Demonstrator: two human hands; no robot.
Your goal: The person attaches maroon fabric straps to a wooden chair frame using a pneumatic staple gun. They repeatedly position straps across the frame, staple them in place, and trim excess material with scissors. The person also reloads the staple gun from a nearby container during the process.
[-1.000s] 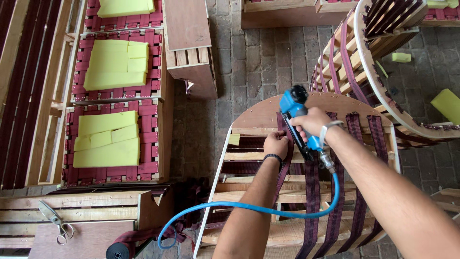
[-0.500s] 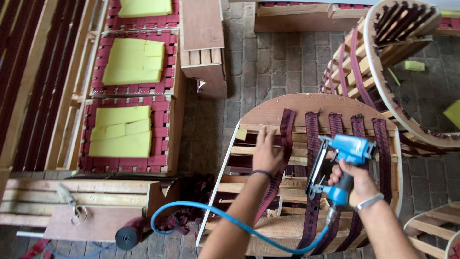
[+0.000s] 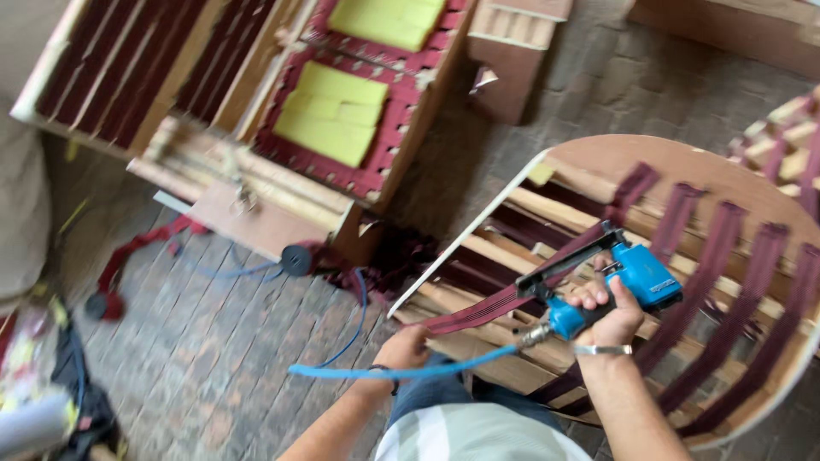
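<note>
Gripping the blue staple gun (image 3: 628, 282) by its handle, my right hand (image 3: 602, 312) has all fingers wrapped tight, positioned at 3 o'clock over the round wooden frame (image 3: 683, 166). My left hand (image 3: 406, 346), at 6 o'clock, pinches the maroon webbing strap (image 3: 504, 300); its finger spread I cannot tell. The blue air hose (image 3: 401, 372) trails toward 8 o'clock.

Motion blur softens the whole view. Left hand (image 3: 406, 348) partly hidden behind blue air hose (image 3: 401, 372); grip unclear. Round wooden frame (image 3: 598, 162) cut off at 3 o'clock edge. Clutter at 8 o'clock unidentifiable.
</note>
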